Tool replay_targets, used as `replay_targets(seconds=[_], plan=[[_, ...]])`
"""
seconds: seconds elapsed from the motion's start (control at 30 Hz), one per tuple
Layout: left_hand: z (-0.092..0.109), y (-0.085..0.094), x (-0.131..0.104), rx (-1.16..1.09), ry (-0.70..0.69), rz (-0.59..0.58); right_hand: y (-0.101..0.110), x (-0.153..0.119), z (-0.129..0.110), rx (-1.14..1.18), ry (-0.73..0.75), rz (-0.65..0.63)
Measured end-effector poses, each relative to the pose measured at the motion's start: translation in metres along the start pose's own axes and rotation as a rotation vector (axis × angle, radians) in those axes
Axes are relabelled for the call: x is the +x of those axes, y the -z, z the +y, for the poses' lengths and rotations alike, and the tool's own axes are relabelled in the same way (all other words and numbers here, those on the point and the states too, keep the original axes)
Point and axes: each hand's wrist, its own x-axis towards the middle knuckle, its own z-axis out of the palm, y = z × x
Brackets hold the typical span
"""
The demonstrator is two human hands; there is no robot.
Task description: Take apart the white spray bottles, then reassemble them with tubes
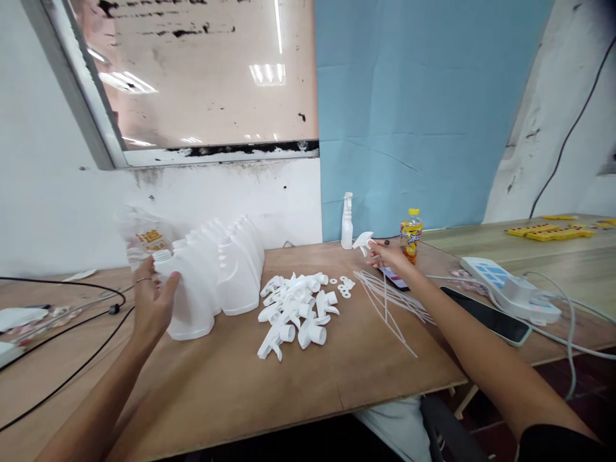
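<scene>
My left hand (153, 301) is at the front left bottle (189, 298) of several white open-necked bottles, its thumb and fingers apart around the neck and shoulder. My right hand (385, 255) pinches a white trigger spray head (363, 242), from which a thin tube (385, 289) seems to hang. Between the hands lies a pile of white spray heads (293, 308). Small white rings (345, 287) are beside the pile. Loose thin white tubes (399, 300) lie below my right hand. An assembled white spray bottle (347, 221) stands upright by the wall.
Behind my right hand stands a yellow-capped drink bottle (412, 234). A phone (393, 278) lies partly under that hand. Another dark phone (486, 316), a power strip (510, 292) and cables are at the right. Black cables (72, 327) cross the left side. A plastic bag (144, 234) is behind my left hand.
</scene>
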Motion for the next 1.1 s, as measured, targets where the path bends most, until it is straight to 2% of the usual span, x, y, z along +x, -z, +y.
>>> replay_targets(seconds=[0.1, 0.13, 0.2, 0.27, 0.33, 0.43, 0.47, 0.53, 0.63, 0.7, 0.77, 0.87, 0.97, 1.03, 1.1], plan=[[0.015, 0.005, -0.001, 0.095, -0.131, 0.291, 0.002, 0.001, 0.003, -0.096, 0.080, 0.062], [0.022, 0.006, -0.001, 0.109, -0.209, 0.358, 0.003, 0.002, 0.003, -0.127, 0.113, 0.083], [0.043, 0.003, -0.004, 0.110, -0.371, 0.409, 0.004, 0.003, 0.001, -0.178, 0.176, 0.119], [0.067, -0.008, -0.009, 0.065, -0.479, 0.332, 0.000, 0.001, -0.003, -0.220, 0.234, 0.139], [0.092, -0.029, -0.018, -0.037, -0.470, 0.125, -0.010, -0.004, -0.011, -0.256, 0.304, 0.116], [0.121, -0.071, -0.033, -0.280, -0.274, -0.327, -0.039, -0.027, -0.025, -0.228, 0.390, -0.074], [0.127, -0.086, -0.037, -0.377, -0.198, -0.434, -0.052, -0.039, -0.029, -0.194, 0.402, -0.172], [0.134, -0.113, -0.046, -0.557, -0.033, -0.572, -0.076, -0.065, -0.036, -0.155, 0.459, -0.338], [0.138, -0.138, -0.055, -0.795, 0.187, -0.659, -0.104, -0.102, -0.039, -0.177, 0.546, -0.559], [0.137, -0.143, -0.060, -0.928, 0.307, -0.716, -0.111, -0.117, -0.038, -0.150, 0.545, -0.627], [0.133, -0.141, -0.062, -1.058, 0.415, -0.756, -0.110, -0.122, -0.035, -0.077, 0.513, -0.625], [0.121, -0.136, -0.063, -1.240, 0.580, -0.825, -0.099, -0.117, -0.028, 0.039, 0.466, -0.498], [0.109, -0.135, -0.060, -1.320, 0.718, -0.923, -0.090, -0.109, -0.021, 0.096, 0.455, -0.364], [0.103, -0.137, -0.058, -1.318, 0.763, -0.939, -0.088, -0.107, -0.018, 0.127, 0.477, -0.378], [0.101, -0.139, -0.058, -1.298, 0.772, -0.927, -0.088, -0.109, -0.018, 0.163, 0.517, -0.455]])
